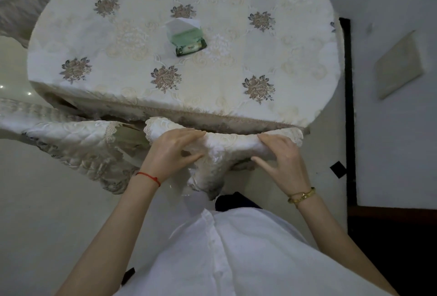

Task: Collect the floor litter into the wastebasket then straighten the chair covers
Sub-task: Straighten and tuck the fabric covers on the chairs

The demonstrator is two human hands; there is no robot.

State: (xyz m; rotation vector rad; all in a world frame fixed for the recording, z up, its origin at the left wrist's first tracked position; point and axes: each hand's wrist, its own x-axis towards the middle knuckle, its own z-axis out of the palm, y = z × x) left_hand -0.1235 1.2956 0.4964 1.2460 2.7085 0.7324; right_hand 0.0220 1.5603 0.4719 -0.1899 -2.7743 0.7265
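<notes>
My left hand (173, 151) and right hand (281, 158) each pinch the white chair cover (227, 146) between thumb and fingers. Just beyond them I see the table (295, 64), with a tissue pack (188, 38) farther out.

view: single head camera, wide-angle | faces: forward and steeply down | near: wearer's white buttoned shirt (236, 255) at bottom centre | far: oval table in cream flowered cloth (132, 35) across upper frame | shared: none
</notes>
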